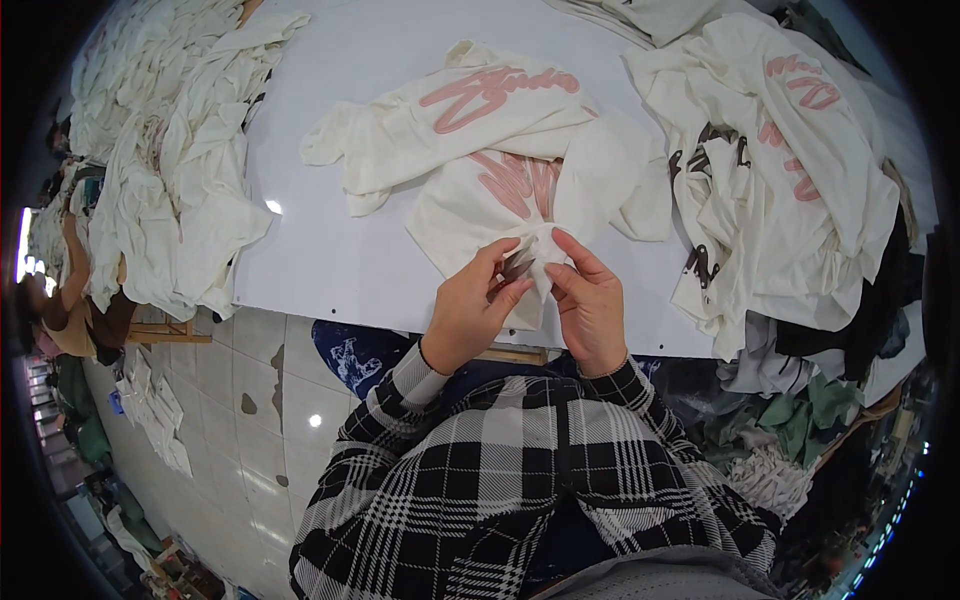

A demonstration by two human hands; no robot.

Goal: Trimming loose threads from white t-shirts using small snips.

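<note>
A white garment [480, 140] with raised pink lettering lies crumpled on the pale table. Its near part is gathered up in a bunch between both my hands. My left hand [472, 305] is closed, its fingertips pinching a small dark, clip-like thing [517, 264] against the cloth; the fingers cover much of it, so its exact kind is unclear. On the other side of the bunch, my right hand [590, 308] pinches the white fabric between thumb and forefinger.
White garments are heaped at the left [200, 150]. Another lettered white garment [800, 150] lies at the right, with several small dark clip-like pieces [703, 266] on it. A person [70, 310] is at the far left beside a wooden stool [165, 331]. Fabric scraps [770, 470] lie below right.
</note>
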